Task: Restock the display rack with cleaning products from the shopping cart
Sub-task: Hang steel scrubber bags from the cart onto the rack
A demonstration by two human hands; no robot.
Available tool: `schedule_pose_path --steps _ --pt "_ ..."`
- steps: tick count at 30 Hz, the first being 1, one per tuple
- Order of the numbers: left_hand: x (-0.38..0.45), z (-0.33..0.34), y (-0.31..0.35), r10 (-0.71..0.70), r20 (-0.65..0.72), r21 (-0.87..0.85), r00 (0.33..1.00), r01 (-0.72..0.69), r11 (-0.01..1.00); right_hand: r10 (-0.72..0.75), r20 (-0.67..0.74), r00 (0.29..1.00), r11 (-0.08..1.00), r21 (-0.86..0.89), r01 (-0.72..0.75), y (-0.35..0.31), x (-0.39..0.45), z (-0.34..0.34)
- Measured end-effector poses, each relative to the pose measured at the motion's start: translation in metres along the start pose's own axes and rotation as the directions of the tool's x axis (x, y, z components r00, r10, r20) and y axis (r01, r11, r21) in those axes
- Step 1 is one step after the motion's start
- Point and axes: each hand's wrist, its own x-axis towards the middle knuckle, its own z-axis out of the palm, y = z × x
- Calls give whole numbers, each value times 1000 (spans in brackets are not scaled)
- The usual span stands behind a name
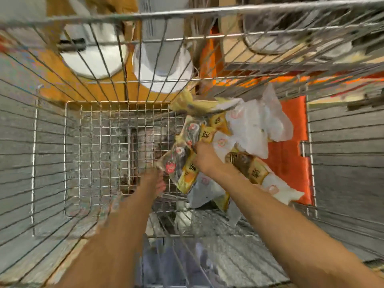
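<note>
Crinkly plastic packets [224,142] in wire cart [49,154]; my right hand [204,156] grips them, left hand [154,179] curled, hold unclear.

The left hand [154,180] is smeared by motion blur, so whether its fingers touch the yellow packets [187,161] is unclear. The right hand [204,155] hides its own fingers among them. The packets' print is probably too blurred to read.
</note>
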Motion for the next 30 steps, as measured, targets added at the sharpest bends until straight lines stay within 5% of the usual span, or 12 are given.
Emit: schedule_pose_path --steps 6,14,20,24,30 --pt "48 18 -27 -83 78 -41 994 86 995 10 106 994 999 47 -15 17 37 28" --pt "34 38 -25 -17 110 30 994 14 999 27 272 962 987 142 -68 29 54 35" --pt "6 20 2 133 153 -17 979 -132 991 -38 168 985 920 391 -31 27 27 12" --pt "-38 6 39 310 219 -45 925 -308 950 -96 98 991 791 611 16 16 -6 -23" --pt "-148 -21 75 520 364 -95 773 -525 846 -278 41 960 671 723 164 -26 -75 -81"
